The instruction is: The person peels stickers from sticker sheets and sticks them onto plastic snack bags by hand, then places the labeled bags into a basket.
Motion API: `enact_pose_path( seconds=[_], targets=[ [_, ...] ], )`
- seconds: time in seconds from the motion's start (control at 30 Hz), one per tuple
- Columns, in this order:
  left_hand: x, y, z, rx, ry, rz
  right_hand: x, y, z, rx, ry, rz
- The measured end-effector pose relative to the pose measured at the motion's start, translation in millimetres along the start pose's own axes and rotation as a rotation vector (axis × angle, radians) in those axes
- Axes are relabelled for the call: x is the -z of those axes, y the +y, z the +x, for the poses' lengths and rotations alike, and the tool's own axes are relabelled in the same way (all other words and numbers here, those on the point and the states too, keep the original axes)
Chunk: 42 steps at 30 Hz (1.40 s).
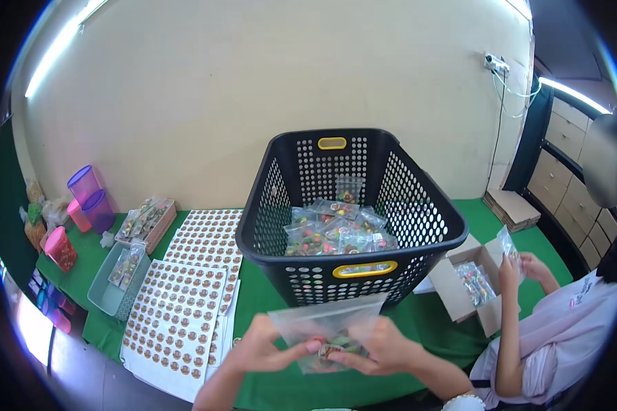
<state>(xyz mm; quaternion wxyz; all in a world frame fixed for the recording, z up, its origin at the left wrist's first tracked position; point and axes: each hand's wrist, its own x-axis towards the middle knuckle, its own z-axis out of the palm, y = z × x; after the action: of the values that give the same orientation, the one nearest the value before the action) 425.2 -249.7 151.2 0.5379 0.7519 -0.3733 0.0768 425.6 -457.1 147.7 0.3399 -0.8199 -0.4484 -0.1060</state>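
Note:
Both my hands hold a clear plastic bag (pixel 330 315) with colourful pieces in its lower part, in front of the black basket. My left hand (pixel 266 348) grips the bag's left side, its thumb on the front. On the right side my right hand (pixel 384 348) pinches the bag, thumb near a small round sticker (pixel 330 351). Beyond them stands the black perforated basket (pixel 353 259) with yellow-rimmed handles, holding a heap of similar filled bags (pixel 336 229).
Sheets of round stickers (pixel 175 308), a green basket (pixel 101 291) and a pink box (pixel 163 229) lie left. At right a person (pixel 548 335) holds a bag over an open cardboard box (pixel 452 291); flat cardboard (pixel 513 209) lies behind.

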Motion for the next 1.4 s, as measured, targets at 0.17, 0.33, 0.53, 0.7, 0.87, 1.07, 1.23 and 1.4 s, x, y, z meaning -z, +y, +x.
enact_pose_path(
  seconds=[0.17, 0.33, 0.53, 0.7, 0.87, 1.07, 1.23, 1.4],
  targets=[
    [28.8, 36.2, 88.0, -0.236, 0.175, -0.033, 77.1, 7.9, 54.5, 0.23, 0.239, -0.165],
    [64.0, 37.3, 174.1, -0.185, 0.295, 0.008, 126.6, 49.3, 109.6, 0.059, 0.166, -0.344],
    [70.0, -35.7, 241.6, -0.068, 0.276, 0.016, 148.9, 138.7, 157.4, -0.045, 0.257, 0.146],
    [51.6, -112.0, 277.2, 0.08, 0.213, 0.131, 140.1, 204.4, 178.6, -0.296, 0.313, 0.463],
    [51.1, -134.0, 261.6, 0.009, -0.097, 0.429, 137.7, 233.7, 179.0, -0.073, -0.17, 0.121],
    [38.0, -127.1, 255.1, 0.074, -0.393, 0.831, 103.1, 210.6, 160.2, -0.094, -0.331, -0.476],
    [54.5, -134.5, 262.2, -0.191, -0.285, 0.824, 105.6, 211.0, 166.3, -0.006, -0.237, -0.529],
    [69.0, -121.5, 267.1, -0.179, -0.198, 0.791, 118.6, 199.6, 173.0, -0.049, -0.172, -0.535]
  ],
)
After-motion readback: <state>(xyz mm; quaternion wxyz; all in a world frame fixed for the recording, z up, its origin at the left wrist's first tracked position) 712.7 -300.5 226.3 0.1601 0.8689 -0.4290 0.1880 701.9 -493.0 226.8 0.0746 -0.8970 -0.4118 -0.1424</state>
